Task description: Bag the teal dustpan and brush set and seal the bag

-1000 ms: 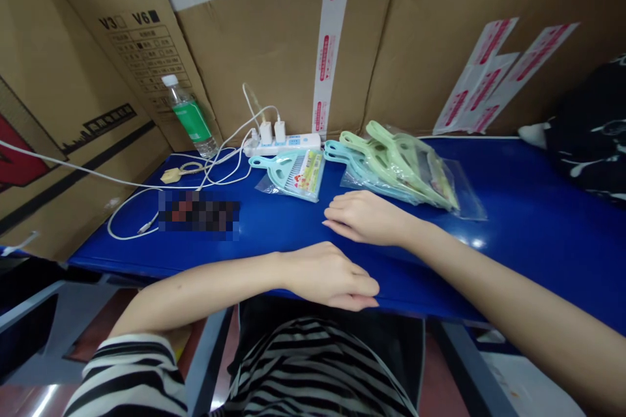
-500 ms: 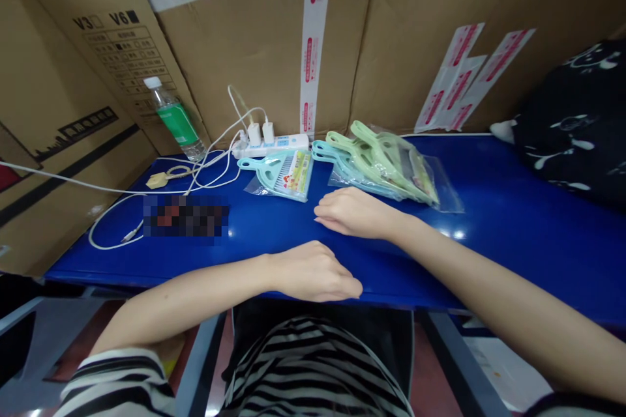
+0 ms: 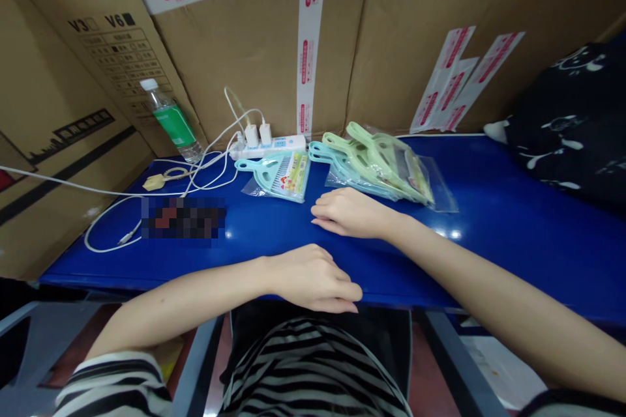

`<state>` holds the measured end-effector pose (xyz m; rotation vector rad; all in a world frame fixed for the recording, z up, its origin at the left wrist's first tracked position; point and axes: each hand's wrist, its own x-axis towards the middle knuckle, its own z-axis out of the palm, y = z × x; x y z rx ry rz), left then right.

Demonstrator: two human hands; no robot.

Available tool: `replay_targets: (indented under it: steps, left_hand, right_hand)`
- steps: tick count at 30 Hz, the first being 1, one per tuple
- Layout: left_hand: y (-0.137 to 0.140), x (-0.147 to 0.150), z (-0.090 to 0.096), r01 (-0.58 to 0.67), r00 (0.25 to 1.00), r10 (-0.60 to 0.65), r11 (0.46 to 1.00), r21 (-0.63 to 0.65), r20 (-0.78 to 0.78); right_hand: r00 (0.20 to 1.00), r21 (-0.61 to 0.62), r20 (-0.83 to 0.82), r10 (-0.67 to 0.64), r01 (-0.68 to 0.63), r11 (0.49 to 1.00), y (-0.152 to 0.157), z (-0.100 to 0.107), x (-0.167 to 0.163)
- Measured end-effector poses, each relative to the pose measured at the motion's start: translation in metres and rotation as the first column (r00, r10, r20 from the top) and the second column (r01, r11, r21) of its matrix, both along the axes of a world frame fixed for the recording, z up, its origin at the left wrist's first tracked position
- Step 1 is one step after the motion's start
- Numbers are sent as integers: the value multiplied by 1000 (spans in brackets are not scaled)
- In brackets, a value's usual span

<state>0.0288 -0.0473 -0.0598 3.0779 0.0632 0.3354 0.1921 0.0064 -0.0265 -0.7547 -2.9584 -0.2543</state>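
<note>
Right hand (image 3: 348,212): palm down, fingers loosely curled; underside hidden, so degree of closure cannot be told. No object visible in it. Left hand (image 3: 313,279): nearer the body, at the front edge of the glossy deep-blue counter (image 3: 271,228); same loose curl, grip side hidden, nothing seen held.

Status: neither hand is seen touching a set. All the sets lie on the counter and look to be in clear wrappers. Judgement: handling is at rest; grouping is partial, one set apart from the rest, with no unwrapping evident.

Positions: the single pale-blue plastic dustpan-and-brush set (image 3: 268,172), with a colourful card, lies near the right fingertips, just beyond them and to the left, handle pointing away leftward. The overlapping stack of light-green and pale-blue plastic dustpan sets (image 3: 359,155) lies just beyond the right hand and wrist, green over blue, handles toward far left. Exact count unclear.

Farther out: white power strip (image 3: 288,144) behind the single set; clear plastic bottle with green label (image 3: 175,124) beyond and left of both hands; pixelated dark object (image 3: 183,218) left of the right hand, identity unreadable; brown cardboard wall (image 3: 332,45) behind everything.
</note>
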Motion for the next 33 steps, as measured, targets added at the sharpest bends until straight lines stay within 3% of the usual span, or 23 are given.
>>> replay_targets:
  steps: [33]
  left_hand:
    - [0, 0, -1, -16, 1000, 15, 1000, -23, -28]
  right_hand:
    - [1000, -8, 4, -15, 15, 1000, 1, 0, 1]
